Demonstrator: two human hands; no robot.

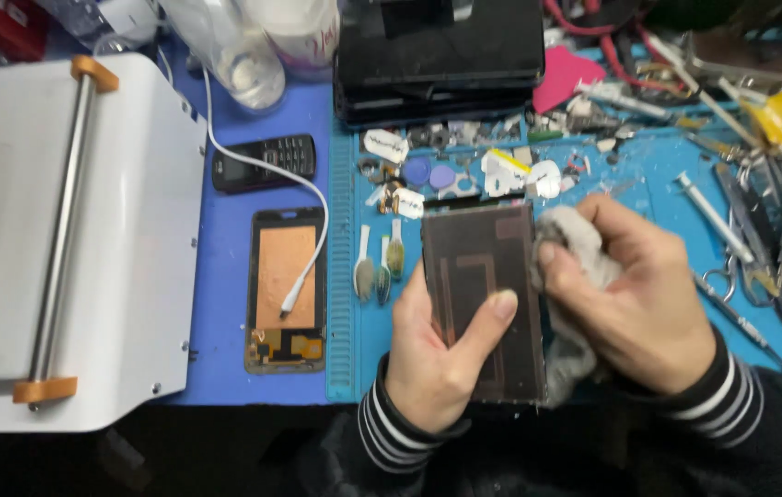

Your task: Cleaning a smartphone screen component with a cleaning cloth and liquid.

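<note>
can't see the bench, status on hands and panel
Left hand grips dark panel. Right hand presses grey cloth at its edge. Nothing blocking.

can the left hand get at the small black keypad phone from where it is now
Probably not right away: the left hand is gripping the dark panel. The black keypad phone lies uncovered, only a white cable crossing it.

Two hands [437, 359] [630, 304] showing, one dark panel [483, 276], one cloth [575, 248], one screen assembly [286, 287], one keypad phone [264, 163], one white cable [253, 147], one white machine [59, 239] sitting.
</note>
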